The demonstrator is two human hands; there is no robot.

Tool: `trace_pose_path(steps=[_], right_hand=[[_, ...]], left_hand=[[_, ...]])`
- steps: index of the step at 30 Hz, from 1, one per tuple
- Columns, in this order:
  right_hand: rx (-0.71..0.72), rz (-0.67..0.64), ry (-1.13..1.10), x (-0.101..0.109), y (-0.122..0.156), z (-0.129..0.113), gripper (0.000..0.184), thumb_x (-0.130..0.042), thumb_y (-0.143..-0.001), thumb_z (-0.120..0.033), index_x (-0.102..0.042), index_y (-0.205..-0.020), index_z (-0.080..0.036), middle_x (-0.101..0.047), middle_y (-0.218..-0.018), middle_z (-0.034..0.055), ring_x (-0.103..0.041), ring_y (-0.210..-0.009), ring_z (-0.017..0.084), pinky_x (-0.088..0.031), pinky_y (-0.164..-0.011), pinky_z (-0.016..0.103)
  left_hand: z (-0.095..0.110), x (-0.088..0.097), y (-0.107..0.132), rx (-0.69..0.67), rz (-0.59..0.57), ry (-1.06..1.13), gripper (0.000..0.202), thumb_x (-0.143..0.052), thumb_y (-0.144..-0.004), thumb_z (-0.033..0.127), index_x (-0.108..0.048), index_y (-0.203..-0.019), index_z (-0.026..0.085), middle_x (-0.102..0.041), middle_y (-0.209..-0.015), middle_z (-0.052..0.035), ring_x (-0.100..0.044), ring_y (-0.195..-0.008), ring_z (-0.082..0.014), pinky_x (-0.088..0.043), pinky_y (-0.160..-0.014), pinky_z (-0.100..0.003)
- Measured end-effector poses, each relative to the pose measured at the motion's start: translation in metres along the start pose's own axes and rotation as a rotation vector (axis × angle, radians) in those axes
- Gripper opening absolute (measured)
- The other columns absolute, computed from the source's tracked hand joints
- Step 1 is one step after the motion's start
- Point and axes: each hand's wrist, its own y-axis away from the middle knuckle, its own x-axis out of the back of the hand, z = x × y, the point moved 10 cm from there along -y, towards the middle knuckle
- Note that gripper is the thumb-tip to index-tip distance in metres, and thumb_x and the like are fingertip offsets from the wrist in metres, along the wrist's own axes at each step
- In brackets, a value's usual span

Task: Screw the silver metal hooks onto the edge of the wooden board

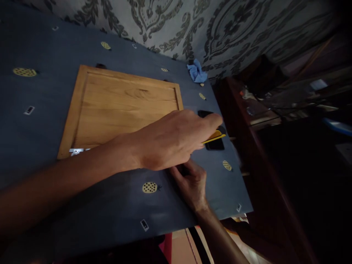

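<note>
My left hand reaches across to the right, over the near right corner of a framed wooden panel. Its fingers are wrapped round a yellow-and-black tool; most of it is hidden, so its kind cannot be made out. Below it, my right hand is closed, fingers curled in near the panel's corner, and what they hold is hidden under my left hand. The panel lies flat on a dark blue cloth with pineapple prints. A metal hinge shows at its near left corner, beside my left forearm.
A flat black object, like a phone, lies partly behind my left hand. At the back right is a crumpled blue cloth. The table's right edge borders dark wooden furniture; a patterned wall covering rises behind.
</note>
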Motion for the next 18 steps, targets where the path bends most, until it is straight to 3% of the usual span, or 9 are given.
trace_pose_path(steps=[7, 11, 15, 18], right_hand=[[-0.048, -0.02, -0.017, -0.001, 0.0, 0.003, 0.024, -0.068, -0.085, -0.031, -0.062, -0.065, -0.02, -0.059, -0.055, -0.0052, -0.051, -0.048, 0.009, -0.043, -0.048, 0.022], [-0.092, 0.056, -0.083, 0.015, -0.006, 0.005, 0.012, -0.071, -0.083, -0.033, -0.066, -0.086, -0.022, -0.068, -0.07, -0.0026, -0.06, -0.056, 0.012, -0.05, -0.053, 0.024], [-0.056, 0.141, -0.234, 0.037, -0.02, -0.008, 0.038, -0.076, -0.08, -0.033, -0.063, -0.115, -0.025, -0.073, -0.093, 0.0022, -0.069, -0.07, 0.016, -0.058, -0.061, 0.029], [0.009, 0.131, -0.266, 0.042, -0.03, -0.024, 0.045, -0.079, -0.079, -0.029, -0.062, -0.12, -0.027, -0.074, -0.093, 0.0015, -0.07, -0.072, 0.016, -0.06, -0.06, 0.029]], left_hand=[[-0.002, 0.0, 0.002, 0.023, -0.081, 0.053, 0.014, -0.056, -0.088, 0.01, -0.05, -0.09, 0.023, -0.054, -0.065, 0.0021, -0.061, -0.063, -0.019, -0.04, -0.058, -0.028], [-0.001, -0.003, 0.002, 0.029, -0.105, 0.084, 0.012, -0.056, -0.091, 0.013, -0.05, -0.088, 0.023, -0.056, -0.068, 0.0021, -0.06, -0.065, -0.0179, -0.039, -0.058, -0.028], [0.009, -0.002, 0.002, -0.002, -0.081, 0.132, 0.013, -0.057, -0.09, 0.012, -0.051, -0.085, 0.022, -0.062, -0.081, 0.0006, -0.063, -0.079, -0.0185, -0.042, -0.066, -0.028], [0.009, 0.004, 0.004, 0.015, -0.033, 0.105, 0.013, -0.059, -0.088, 0.01, -0.054, -0.085, 0.021, -0.063, -0.093, -0.0007, -0.063, -0.093, -0.0202, -0.044, -0.075, -0.03]])
